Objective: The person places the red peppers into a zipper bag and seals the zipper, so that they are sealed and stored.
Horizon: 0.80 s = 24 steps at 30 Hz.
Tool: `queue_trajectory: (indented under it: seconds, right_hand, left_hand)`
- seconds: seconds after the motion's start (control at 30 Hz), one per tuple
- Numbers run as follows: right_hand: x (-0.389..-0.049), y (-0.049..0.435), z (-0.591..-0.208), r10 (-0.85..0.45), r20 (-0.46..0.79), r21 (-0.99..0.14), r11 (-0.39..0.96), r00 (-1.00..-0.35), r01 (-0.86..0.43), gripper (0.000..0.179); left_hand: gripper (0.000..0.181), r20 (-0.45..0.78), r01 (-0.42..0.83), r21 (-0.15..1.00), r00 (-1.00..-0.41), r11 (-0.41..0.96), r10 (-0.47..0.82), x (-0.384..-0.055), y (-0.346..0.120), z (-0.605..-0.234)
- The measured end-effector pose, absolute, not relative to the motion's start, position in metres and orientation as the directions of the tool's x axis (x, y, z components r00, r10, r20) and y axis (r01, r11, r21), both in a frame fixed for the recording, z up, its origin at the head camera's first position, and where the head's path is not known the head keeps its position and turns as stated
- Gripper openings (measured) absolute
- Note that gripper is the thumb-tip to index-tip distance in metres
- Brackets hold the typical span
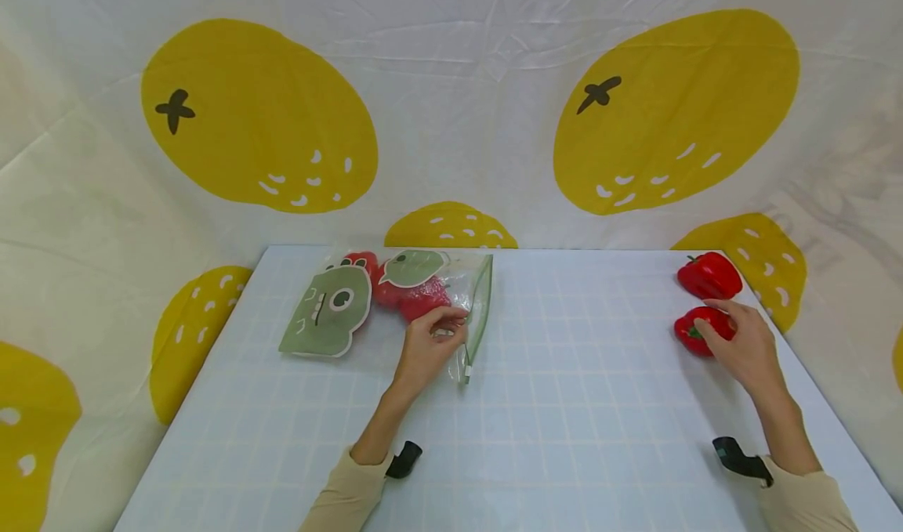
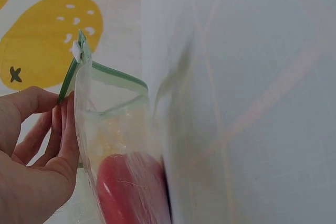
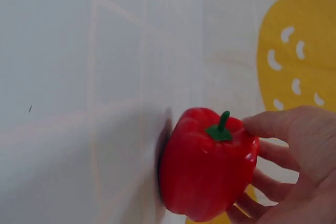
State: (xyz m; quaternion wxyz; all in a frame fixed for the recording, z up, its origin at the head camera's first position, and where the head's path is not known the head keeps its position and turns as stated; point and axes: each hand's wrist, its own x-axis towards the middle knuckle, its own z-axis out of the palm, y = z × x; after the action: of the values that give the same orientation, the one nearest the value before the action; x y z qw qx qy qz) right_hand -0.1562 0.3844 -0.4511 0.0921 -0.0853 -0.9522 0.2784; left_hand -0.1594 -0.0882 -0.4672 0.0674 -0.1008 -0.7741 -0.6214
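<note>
- Left hand (image 1: 429,340) pinches the clear, green-trimmed plastic zip bag (image 1: 384,332) over left, probably so it gapes.
- Right hand (image 1: 748,344), fingers wrapped round a glossy red bell pepper (image 3: 202,166) on the pale checked table (image 1: 564,399), steadying it I guess.

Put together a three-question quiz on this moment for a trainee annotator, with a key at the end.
1. True or false: both hands are on the clear bag.
2. Fill in the colour: the left hand pinches the bag's ____ closure strip.
3. Count: how many red bell peppers lie on the table outside the bag?

Key
1. False; the right hand is on the nearer pepper.
2. Green.
3. Two.
</note>
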Motion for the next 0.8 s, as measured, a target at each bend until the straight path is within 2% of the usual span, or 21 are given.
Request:
queue_trajectory:
  seconds: [0.47,0.8]
  right_hand:
    - [-0.158,0.395,-0.449,0.059,0.138,-0.400,0.916,-0.989,-0.001,0.060]
    - [-0.156,0.393,-0.442,0.133,0.136,-0.358,0.931,-0.982,0.076,0.055]
  left_hand:
    - [0.022,0.229,0.239,0.952,-0.971,0.189,0.073,-0.158,-0.089,-0.466]
    - [0.022,0.216,0.226,0.955,-0.974,0.193,0.073,-0.158,-0.088,-0.465]
